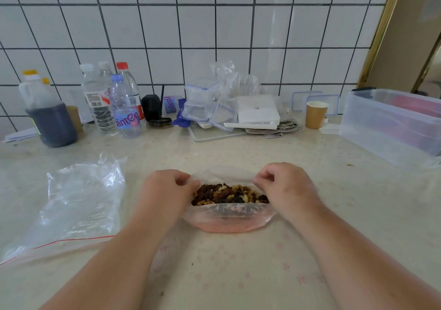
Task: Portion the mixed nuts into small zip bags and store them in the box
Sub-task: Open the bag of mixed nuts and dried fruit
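Note:
A clear plastic bag of mixed nuts sits on the counter in front of me, its mouth held wide. My left hand pinches the left side of the bag's rim, and my right hand pinches the right side. The nuts, brown and dark, show through the opening. An empty zip bag with a red seal line lies flat on the counter to the left. A large translucent storage box stands at the right.
Along the tiled wall stand a dark-liquid jug, several water bottles, stacked clear containers, a white box and a paper cup. The counter has a pale flowered surface.

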{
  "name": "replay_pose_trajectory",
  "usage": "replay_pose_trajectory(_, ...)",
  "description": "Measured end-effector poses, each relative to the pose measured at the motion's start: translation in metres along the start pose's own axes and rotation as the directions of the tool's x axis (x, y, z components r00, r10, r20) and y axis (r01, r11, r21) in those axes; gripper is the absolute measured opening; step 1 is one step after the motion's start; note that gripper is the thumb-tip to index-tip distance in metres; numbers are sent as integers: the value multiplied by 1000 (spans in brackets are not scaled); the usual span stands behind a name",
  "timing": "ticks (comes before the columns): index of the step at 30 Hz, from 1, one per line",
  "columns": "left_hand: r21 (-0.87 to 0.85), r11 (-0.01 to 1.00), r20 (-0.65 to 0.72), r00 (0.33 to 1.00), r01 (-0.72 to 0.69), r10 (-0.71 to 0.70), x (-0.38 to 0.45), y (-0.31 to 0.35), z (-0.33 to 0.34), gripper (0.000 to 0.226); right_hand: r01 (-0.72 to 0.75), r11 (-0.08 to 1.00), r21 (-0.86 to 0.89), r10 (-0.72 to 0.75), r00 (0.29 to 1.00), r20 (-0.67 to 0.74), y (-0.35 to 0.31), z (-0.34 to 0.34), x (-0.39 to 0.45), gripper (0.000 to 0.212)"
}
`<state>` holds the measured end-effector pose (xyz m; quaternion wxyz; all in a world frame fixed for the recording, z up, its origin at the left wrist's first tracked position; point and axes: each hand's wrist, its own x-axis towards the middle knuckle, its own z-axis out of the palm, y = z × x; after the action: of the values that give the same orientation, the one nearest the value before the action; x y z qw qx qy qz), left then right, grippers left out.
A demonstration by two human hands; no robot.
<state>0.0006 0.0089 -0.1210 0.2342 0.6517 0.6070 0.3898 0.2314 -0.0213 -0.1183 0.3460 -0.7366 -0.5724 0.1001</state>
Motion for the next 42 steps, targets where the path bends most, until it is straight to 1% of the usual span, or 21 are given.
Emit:
replay_pose_trajectory(2,-20,1000,-11,1000,18,-18,6,-2,2,25,-44,999,24,43,999,23,1,4,5,20)
replay_pose_trajectory(4,-80,994,-12,997,71,-73,14,-8,4,26,-93,995,37,91,995,44,0,4,10,26)
replay_pose_trajectory(6,-164,976,22,990,140,-138,20,-14,5,24,-157,985,69,151,985,80,1,2,15,28)
replay_pose_trajectory(8,-189,963,61,981,190,-181,24,-16,7,24,-195,978,79,186,976,113,1,1,17,27)
replay_pose_trajectory(10,-131,976,72,983,174,-166,24,-18,9,22,-165,986,2,163,978,127,0,2,17,26)
replay_pose_trajectory(12,7,996,56,994,92,-93,21,-17,7,19,-109,989,-103,122,984,133,-1,1,14,27)
replay_pose_trajectory(14,148,989,41,999,27,-34,14,-11,1,18,-62,979,-193,90,987,136,-2,-5,10,32)
replay_pose_trajectory(17,240,968,48,995,75,-89,6,-6,-15,30,-36,944,-327,84,988,133,4,-24,6,39)
replay_pose_trajectory(20,224,960,129,972,167,-199,2,-8,-25,47,-71,909,-411,167,965,201,8,-37,4,37)
replay_pose_trajectory(23,53,962,219,937,269,-274,0,-9,-26,42,-139,928,-346,236,938,256,5,-37,4,30)
replay_pose_trajectory(26,-41,944,291,908,328,-302,0,-10,-23,37,-245,940,-240,315,891,326,2,-31,3,35)
replay_pose_trajectory(28,30,957,287,915,288,-284,1,-13,-20,44,-299,936,-184,345,882,321,3,-27,4,36)
replay_pose_trajectory(30,117,964,251,933,237,-260,0,-12,-17,51,-375,924,-66,377,873,311,6,-20,7,33)
replay_pose_trajectory(33,104,962,215,939,252,-269,0,-8,-14,47,-514,843,161,427,820,380,9,-16,9,19)
replay_pose_trajectory(34,84,960,213,936,267,-279,-1,-7,-14,46,-540,817,203,431,805,408,8,-17,7,22)
replay_pose_trajectory(35,72,959,212,935,274,-283,-1,-6,-14,46,-531,818,223,411,809,421,9,-18,6,30)
replay_pose_trajectory(36,76,960,209,937,271,-281,-1,-6,-15,47,-470,862,188,369,837,404,9,-20,4,35)
replay_pose_trajectory(38,144,959,205,941,244,-270,-2,-7,-18,53,-230,972,-42,232,921,312,8,-26,1,42)
replay_pose_trajectory(39,178,956,212,939,234,-270,-3,-6,-20,57,-122,981,-149,160,947,279,6,-31,-1,45)
replay_pose_trajectory(40,184,952,231,931,244,-283,-4,-5,-22,59,-59,975,-213,116,957,266,4,-36,-3,47)
replay_pose_trajectory(42,91,943,298,894,321,-334,-5,-2,-26,55,-40,957,-286,124,952,280,0,-45,-4,49)
